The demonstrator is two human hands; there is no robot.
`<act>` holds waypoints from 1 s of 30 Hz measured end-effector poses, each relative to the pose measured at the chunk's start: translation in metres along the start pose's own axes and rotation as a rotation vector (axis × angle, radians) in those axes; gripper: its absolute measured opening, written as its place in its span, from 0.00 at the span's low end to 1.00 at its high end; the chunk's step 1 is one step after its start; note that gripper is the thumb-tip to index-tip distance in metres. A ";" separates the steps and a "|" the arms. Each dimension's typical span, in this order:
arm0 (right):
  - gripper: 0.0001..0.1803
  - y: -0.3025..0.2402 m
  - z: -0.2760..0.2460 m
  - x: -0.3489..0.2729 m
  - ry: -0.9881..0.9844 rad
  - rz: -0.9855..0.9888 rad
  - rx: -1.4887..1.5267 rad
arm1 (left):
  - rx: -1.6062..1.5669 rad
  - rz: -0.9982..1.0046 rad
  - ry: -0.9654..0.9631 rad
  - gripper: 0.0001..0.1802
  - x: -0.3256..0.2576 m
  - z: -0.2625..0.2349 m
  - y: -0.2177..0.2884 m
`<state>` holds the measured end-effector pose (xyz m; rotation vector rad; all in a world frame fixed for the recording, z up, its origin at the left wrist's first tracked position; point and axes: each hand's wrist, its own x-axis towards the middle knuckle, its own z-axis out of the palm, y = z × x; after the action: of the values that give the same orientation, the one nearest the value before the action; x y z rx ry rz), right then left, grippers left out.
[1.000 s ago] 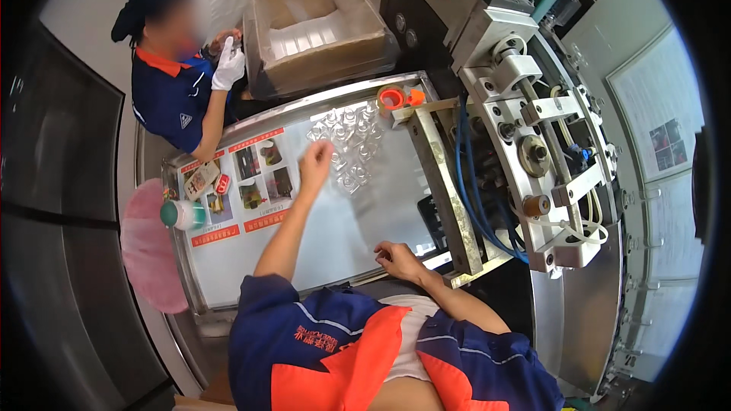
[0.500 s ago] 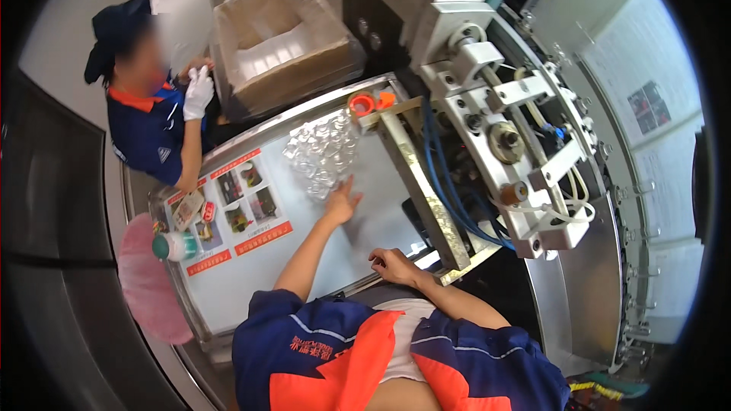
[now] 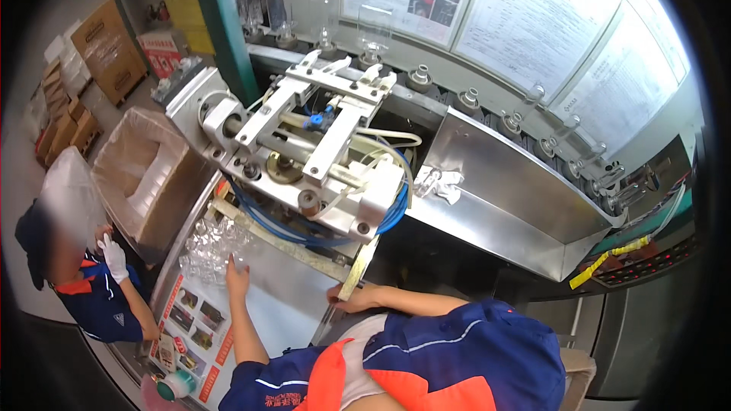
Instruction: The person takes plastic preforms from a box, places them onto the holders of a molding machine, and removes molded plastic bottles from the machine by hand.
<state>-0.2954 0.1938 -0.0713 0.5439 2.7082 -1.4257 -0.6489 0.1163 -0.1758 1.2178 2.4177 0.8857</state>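
My left hand (image 3: 237,275) reaches over the worktable with its fingers stretched out, open, at the near right side of a pile of clear plastic containers (image 3: 207,253). The containers look thin-walled and shiny; single pieces are hard to tell apart. My right hand (image 3: 352,298) rests low at the table's near right edge, beside the end of a worn metal bar (image 3: 354,278). Its fingers are loosely bent and a little apart, and I see nothing in them. The bar partly hides this hand.
A white machine arm (image 3: 304,160) with blue hoses stands above the table. Behind it run holders (image 3: 419,76), some with clear tubes, and a steel chute (image 3: 502,198). A gloved co-worker (image 3: 91,281) sits at left beside a lined carton (image 3: 145,175). A green-lidded jar (image 3: 177,385) stands on the table.
The view has swung to the right, bringing the chute and holder row into sight. My left hand stays by the containers; my right hand stays near the table edge by the bar.
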 end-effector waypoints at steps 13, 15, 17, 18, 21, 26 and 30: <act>0.04 -0.099 -0.298 -0.066 1.346 -0.093 0.062 | -0.815 0.544 0.220 0.04 0.007 -0.217 0.348; 0.11 -0.083 -0.335 -0.034 1.539 -0.226 0.186 | -0.723 0.587 0.220 0.04 0.035 -0.197 0.424; 0.17 -0.088 -0.355 -0.003 1.551 -0.125 0.056 | -0.567 0.647 0.183 0.06 0.065 -0.190 0.470; 0.19 -0.088 -0.362 0.009 1.553 -0.086 -0.022 | -0.425 0.648 0.213 0.10 0.089 -0.180 0.480; 0.27 -0.070 -0.377 0.031 1.544 -0.047 -0.056 | -0.091 0.541 0.264 0.28 0.128 -0.153 0.521; 0.30 -0.071 -0.385 0.035 1.440 -0.056 0.251 | 0.155 0.313 0.257 0.47 0.169 -0.117 0.550; 0.33 -0.072 -0.389 0.038 1.484 -0.048 0.219 | 0.154 0.160 0.178 0.53 0.188 -0.103 0.558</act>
<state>-0.3024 0.4803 0.2033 2.3331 3.3710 -1.6925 -0.4680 0.4792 0.2632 1.4636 2.5984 0.9011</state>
